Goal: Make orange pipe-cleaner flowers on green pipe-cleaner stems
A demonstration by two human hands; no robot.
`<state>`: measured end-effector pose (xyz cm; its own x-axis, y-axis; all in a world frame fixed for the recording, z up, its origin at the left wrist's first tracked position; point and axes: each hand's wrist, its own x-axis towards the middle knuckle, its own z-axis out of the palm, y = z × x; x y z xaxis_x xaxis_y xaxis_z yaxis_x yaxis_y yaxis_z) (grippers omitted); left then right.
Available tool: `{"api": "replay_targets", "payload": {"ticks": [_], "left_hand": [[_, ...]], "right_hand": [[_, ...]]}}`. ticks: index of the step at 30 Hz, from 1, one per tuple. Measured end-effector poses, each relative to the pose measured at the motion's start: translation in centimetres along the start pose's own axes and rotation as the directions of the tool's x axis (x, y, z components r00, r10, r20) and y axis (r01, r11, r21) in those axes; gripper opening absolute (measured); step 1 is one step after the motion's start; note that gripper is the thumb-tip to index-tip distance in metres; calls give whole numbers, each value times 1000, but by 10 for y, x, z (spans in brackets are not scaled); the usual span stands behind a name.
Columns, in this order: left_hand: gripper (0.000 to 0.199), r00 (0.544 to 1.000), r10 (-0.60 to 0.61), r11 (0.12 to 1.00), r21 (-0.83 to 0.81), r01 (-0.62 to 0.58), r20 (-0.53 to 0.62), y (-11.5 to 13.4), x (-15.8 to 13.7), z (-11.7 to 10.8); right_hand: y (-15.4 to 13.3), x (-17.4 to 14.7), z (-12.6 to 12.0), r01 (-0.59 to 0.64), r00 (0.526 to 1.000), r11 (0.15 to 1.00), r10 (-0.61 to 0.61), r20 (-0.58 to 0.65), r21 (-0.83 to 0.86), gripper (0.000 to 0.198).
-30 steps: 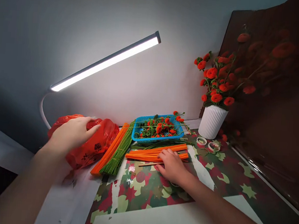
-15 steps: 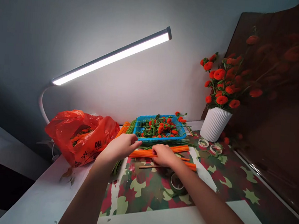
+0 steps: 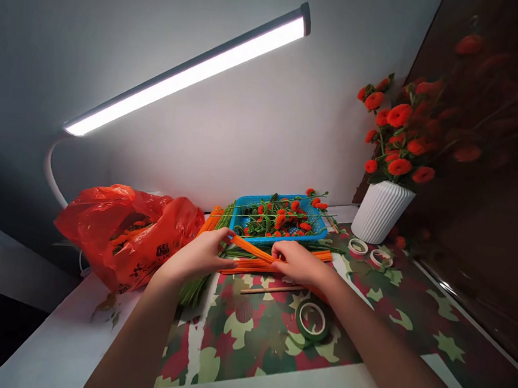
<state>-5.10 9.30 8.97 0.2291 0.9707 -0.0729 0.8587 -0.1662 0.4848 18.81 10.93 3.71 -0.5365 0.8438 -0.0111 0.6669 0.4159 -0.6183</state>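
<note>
My right hand pinches a few orange pipe cleaners, which run slanting across to my left hand. The curled fingers of my left hand hold their far end, its thumb pointing apart below. Beneath them lies a bundle of orange pipe cleaners on the camouflage-patterned mat. In front of the bundle rests a thin wooden stick. A roll of green tape lies close to my right wrist. Green pipe cleaners stick out below my left hand.
Behind my hands stands a blue basket of small orange flowers. A red plastic bag is at the left, under a lit lamp. At the right are a white ribbed vase of flowers and two tape rolls.
Some orange pipe cleaners are now lifted off the bundle and stretched between both hands. My right hand was down on the bundle before. The view has shifted slightly.
</note>
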Motion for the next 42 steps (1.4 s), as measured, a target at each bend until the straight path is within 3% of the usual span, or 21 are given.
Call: {"api": "replay_targets", "payload": {"ticks": [2, 4, 8, 13, 18, 22, 28, 32, 34, 38, 40, 42], "left_hand": [[69, 1000, 16, 972, -236, -14, 9, -5, 4, -1], [72, 998, 28, 875, -485, 5, 62, -9, 7, 0], [42, 970, 126, 602, -793, 93, 209, -1, 13, 17], [30, 999, 52, 464, -886, -19, 5, 26, 19, 50], [29, 990, -67, 382, -920, -92, -127, 34, 20, 57], [30, 980, -129, 352, -931, -96, -149, 33, 19, 55], [31, 964, -190, 280, -951, -131, -188, 30, 21, 56], [30, 956, -219, 230, -962, -145, -197, 24, 24, 51], [29, 954, -227, 198, -968, -154, -198, 23, 24, 49], [30, 984, -148, 87, -992, -85, -98, 34, 21, 48], [22, 996, -85, -134, -991, 2, 13, 41, 18, 46], [26, 996, -90, -213, -977, -23, -4, 43, 15, 38]], "right_hand": [[3, -3, -4, 5, 1000, 996, -7, 20, 84, 6], [6, -5, -10, 13, 999, 986, -19, 29, 169, 7], [9, -5, -19, 39, 998, 935, -56, 38, 351, 13], [5, -3, -23, 22, 996, 820, -70, 62, 572, 21], [-6, -5, -19, -45, 998, 688, 0, 63, 724, 34], [-14, -6, -7, -144, 990, 548, 89, 114, 824, 36], [-29, -7, 10, -308, 942, 358, -19, 336, 881, 30], [-32, -5, 14, -376, 912, 258, -69, 405, 890, 24], [-29, -4, 15, -369, 912, 273, -77, 403, 888, 23], [-23, -1, 18, -263, 946, 422, -64, 318, 868, 26], [-21, -1, 18, -199, 958, 563, -62, 282, 802, 27], [-19, -1, 15, -103, 969, 762, -69, 238, 640, 31]]}}
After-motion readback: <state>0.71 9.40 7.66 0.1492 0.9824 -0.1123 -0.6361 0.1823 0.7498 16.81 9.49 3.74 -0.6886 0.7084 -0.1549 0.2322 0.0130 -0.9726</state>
